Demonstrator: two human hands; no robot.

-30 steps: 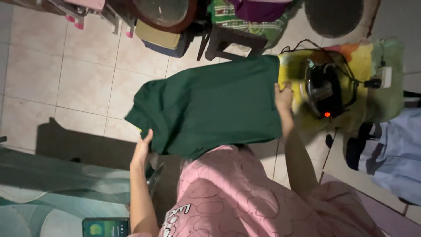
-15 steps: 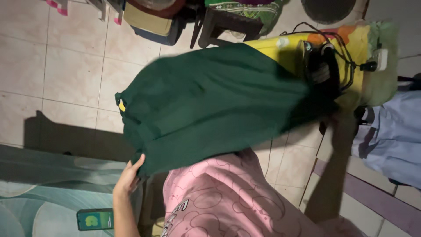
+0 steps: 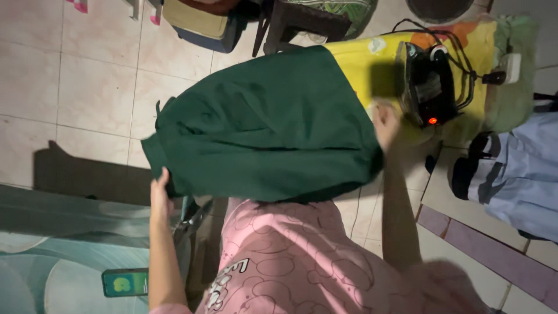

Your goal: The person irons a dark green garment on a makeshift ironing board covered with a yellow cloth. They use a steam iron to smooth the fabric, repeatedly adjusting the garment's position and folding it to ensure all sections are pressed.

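The left hand (image 3: 160, 192) is gripping one edge of a dark green cloth garment (image 3: 261, 125), fingers clenched on it. The garment is hanging spread above the tiled floor (image 3: 87, 87), seemingly folded over but not yet laid down. The right hand (image 3: 385, 123) is grasping the opposite edge, beside a black electric iron (image 3: 429, 87) resting on a yellow patterned blanket (image 3: 360, 67).

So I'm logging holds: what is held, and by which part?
The green garment, by opposite edges: left hand and right hand.
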